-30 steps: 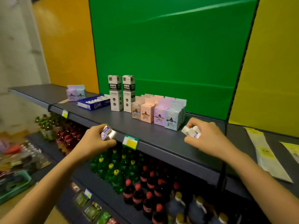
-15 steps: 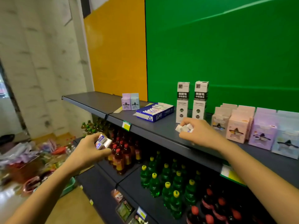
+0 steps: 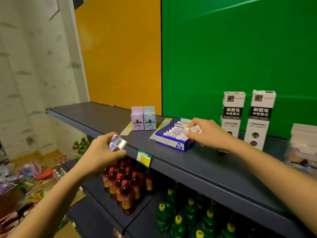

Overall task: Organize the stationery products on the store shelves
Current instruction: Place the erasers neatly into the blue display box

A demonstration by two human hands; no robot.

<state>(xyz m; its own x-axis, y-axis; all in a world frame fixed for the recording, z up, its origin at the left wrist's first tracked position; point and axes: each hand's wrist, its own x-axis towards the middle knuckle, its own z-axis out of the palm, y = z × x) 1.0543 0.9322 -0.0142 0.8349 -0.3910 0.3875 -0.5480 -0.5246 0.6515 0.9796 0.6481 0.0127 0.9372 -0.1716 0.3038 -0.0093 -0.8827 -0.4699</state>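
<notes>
An open blue eraser box (image 3: 173, 143) lies on the dark grey top shelf (image 3: 197, 167), with several wrapped white erasers in a row inside. My right hand (image 3: 208, 133) is over the box's right end and pinches a few white erasers (image 3: 193, 129) just above that row. My left hand (image 3: 101, 152) stays in front of the shelf edge, left of the box, gripping a small stack of blue-and-white wrapped erasers (image 3: 117, 142).
Two small pastel boxes (image 3: 143, 120) stand behind the eraser box, two tall white refill boxes (image 3: 247, 117) to its right, more pastel boxes (image 3: 303, 146) at far right. A green price tag (image 3: 144, 158) hangs on the edge. Bottles fill lower shelves (image 3: 127, 186). Clutter lies on the floor (image 3: 20, 179).
The view swung left along the shelf. My right hand carried its erasers leftwards from beside the pastel boxes, past the refill boxes, to the blue box. My left hand kept its stack.
</notes>
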